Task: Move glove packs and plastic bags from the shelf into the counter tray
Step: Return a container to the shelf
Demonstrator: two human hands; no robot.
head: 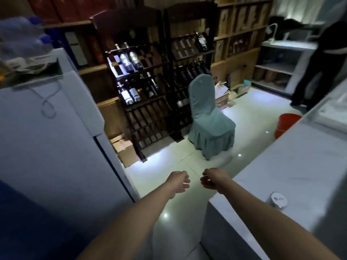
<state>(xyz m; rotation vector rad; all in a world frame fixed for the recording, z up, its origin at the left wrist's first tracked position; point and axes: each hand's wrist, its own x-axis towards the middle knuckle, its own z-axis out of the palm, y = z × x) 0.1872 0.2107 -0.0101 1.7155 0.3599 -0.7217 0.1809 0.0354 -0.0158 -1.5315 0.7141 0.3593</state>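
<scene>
Dim storeroom shelving is filling the background, with white floor tiles glaring under a light. At ten o'clock a clear-wrapped bundle [24, 38] with blue tips is sitting on top of a white cabinet [47, 137]; it is too blurred to say whether it is a glove pack or bags. Dark wine racks [139, 81] are standing at twelve o'clock, holding bottles, and a cardboard box [125, 151] is lying at their foot, just beside the cabinet.

At six o'clock both bare forearms are reaching forward over the floor. The left hand [180, 182] is hanging with its fingers loosely curled, holding nothing. The right hand [210, 180], near it but apart, is curling loosely too, and holding nothing.

A chair [208, 117] in a teal cover is standing at one o'clock, in front of the racks. A red bucket [285, 126] is sitting at three o'clock behind the pale counter [300, 166], which is carrying a small round tin [278, 200] at four o'clock. A pale flat shape [330, 113] is lying on the counter's far end; whether it is the tray I cannot tell. A person in dark clothes [319, 68] is standing at two o'clock.
</scene>
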